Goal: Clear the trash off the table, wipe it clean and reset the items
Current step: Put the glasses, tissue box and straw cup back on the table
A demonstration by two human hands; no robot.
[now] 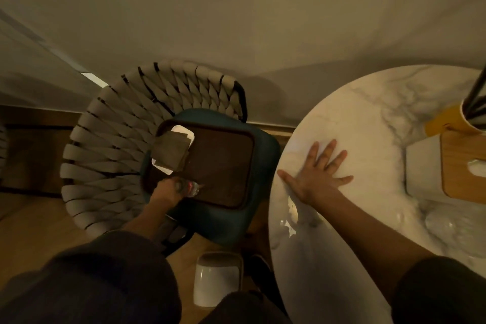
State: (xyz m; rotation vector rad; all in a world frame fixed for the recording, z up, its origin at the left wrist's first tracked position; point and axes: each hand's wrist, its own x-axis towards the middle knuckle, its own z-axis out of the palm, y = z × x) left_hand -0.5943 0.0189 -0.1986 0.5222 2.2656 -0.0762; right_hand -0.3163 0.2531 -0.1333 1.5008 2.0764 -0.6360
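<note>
Head view, looking down, so we're seeing both arms at once. Our left hand (pixel 165 191) is curled round what looks like a small clear bottle (pixel 188 188) (pretty blurred, so don't quote us on it), right at the near edge of the tray (pixel 223 163). The tray is sitting on the chair (pixel 105 139) next to the desk (pixel 355 118). Our guess is it got parked there so the desk top is free for wiping.

Our right hand (pixel 314 175) is flat on the desk near its left edge, fingers spread and straight, gripping nothing. It reads as bracing while we lean over to the chair. We can't tell if there's a wipe under the palm.

Materials:
- Desk is round, with a glossy white marble look and grey veins. It should wipe easily but show streaks.
- Tray is a dark brown rounded rectangle with a raised rim, which is handy for keeping the bottle from rolling off.
- Chair has a wide woven-strap back curving round and a teal cushion (pixel 263 155), so it's a soft base and the tray could rock.
- On the tray's far left corner a white dish (pixel 181 130) has a brown napkin (pixel 172 151) draped over it.
- Still on the desk, well over to the right, are a white tissue box (pixel 462 173) with a wooden lid and a yellow cup (pixel 444 119) behind it.
- A white bin (pixel 217 279) stands on the wooden floor between the chair and the desk.
</note>
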